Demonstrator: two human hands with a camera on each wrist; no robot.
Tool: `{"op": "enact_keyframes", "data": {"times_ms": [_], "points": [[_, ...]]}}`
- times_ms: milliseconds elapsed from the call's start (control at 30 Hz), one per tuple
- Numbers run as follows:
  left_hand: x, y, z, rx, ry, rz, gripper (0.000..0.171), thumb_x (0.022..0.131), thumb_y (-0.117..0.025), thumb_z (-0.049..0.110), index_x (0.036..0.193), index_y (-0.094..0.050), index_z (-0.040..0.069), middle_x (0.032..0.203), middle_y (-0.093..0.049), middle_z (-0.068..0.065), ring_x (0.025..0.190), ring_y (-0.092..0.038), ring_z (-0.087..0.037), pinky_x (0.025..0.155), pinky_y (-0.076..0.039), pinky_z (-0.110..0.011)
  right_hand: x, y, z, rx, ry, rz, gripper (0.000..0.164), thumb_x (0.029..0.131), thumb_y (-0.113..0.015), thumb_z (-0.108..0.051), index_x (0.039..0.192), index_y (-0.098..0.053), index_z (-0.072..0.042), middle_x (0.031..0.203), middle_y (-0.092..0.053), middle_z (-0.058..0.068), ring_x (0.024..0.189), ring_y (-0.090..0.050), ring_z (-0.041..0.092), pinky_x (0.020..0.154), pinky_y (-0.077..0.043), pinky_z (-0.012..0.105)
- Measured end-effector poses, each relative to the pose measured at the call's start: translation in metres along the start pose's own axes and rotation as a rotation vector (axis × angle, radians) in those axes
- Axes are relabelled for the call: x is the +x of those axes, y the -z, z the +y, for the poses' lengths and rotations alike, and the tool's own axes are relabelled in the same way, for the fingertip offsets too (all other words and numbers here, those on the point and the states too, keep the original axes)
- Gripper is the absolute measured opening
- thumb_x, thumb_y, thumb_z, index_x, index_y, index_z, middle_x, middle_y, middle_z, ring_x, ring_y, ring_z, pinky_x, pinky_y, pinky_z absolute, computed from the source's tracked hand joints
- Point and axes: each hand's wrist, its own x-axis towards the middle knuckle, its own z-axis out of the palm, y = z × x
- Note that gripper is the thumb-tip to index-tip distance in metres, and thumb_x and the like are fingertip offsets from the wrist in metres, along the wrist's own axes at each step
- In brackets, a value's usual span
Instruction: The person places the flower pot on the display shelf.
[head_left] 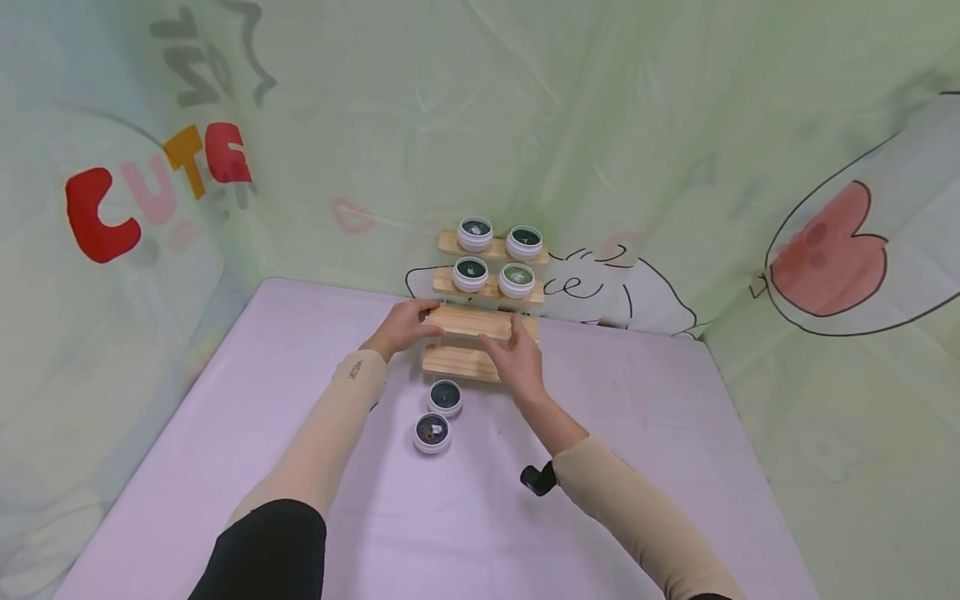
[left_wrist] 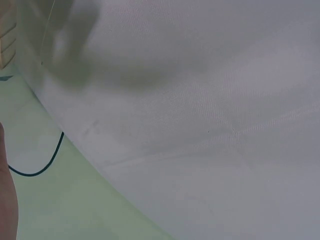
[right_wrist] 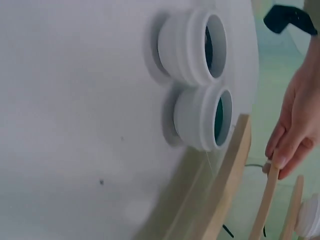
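A tiered wooden display stand has several pale boards rising toward the back. My left hand [head_left: 403, 327] pinches the left end of the second board from the front [head_left: 472, 320], thumb in front and fingers behind. At that board's right side, my right hand [head_left: 519, 358] holds it, the thumb along the front edge. The right wrist view shows the left hand [right_wrist: 300, 117] pinching the board's end [right_wrist: 267, 195]. The lowest board [head_left: 456, 362] lies just in front, its right end hidden by the right hand.
Two white jars with dark contents, one [head_left: 446, 398] behind the other [head_left: 432, 433], stand on the lilac tabletop [head_left: 450, 533]. Pairs of white jars sit on the upper boards, including a green one [head_left: 517, 280] and a dark one [head_left: 475, 234]. A printed curtain [head_left: 360, 125] hangs behind.
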Motion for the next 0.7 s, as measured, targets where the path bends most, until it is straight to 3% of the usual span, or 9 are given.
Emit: {"op": "enact_keyframes", "data": {"times_ms": [133,400,700], "points": [[0.001,-0.001,-0.003,-0.003,0.006,-0.004,0.065,0.087,-0.076,0.024,0.140,-0.050,-0.002,0.141,-0.052,-0.018,0.129,-0.050,-0.030,0.109,-0.043,-0.036,-0.014,-0.010,0.006,0.034,0.001,-0.044,0.085,0.093,-0.068,-0.034,0.155,-0.019,0.000,0.160,-0.019,0.015,0.143,-0.029,0.033,0.116,-0.032,0.039],[-0.001,-0.001,-0.001,-0.009,0.007,0.003,0.064,0.087,-0.076,0.023,0.140,-0.050,-0.003,0.142,-0.051,-0.019,0.129,-0.050,-0.031,0.109,-0.043,-0.036,-0.033,-0.035,0.033,0.061,0.005,-0.102,0.089,0.090,-0.071,-0.037,0.155,-0.019,-0.002,0.160,-0.021,0.014,0.141,-0.032,0.034,0.113,-0.036,0.040],[0.002,-0.003,-0.005,-0.019,0.016,0.001,0.064,0.087,-0.076,0.025,0.140,-0.050,-0.001,0.142,-0.051,-0.018,0.130,-0.050,-0.030,0.109,-0.043,-0.035,-0.055,-0.053,0.051,0.018,-0.009,-0.152,0.089,0.089,-0.072,-0.038,0.154,-0.022,-0.001,0.158,-0.027,0.015,0.137,-0.038,0.036,0.109,-0.040,0.041]]}}
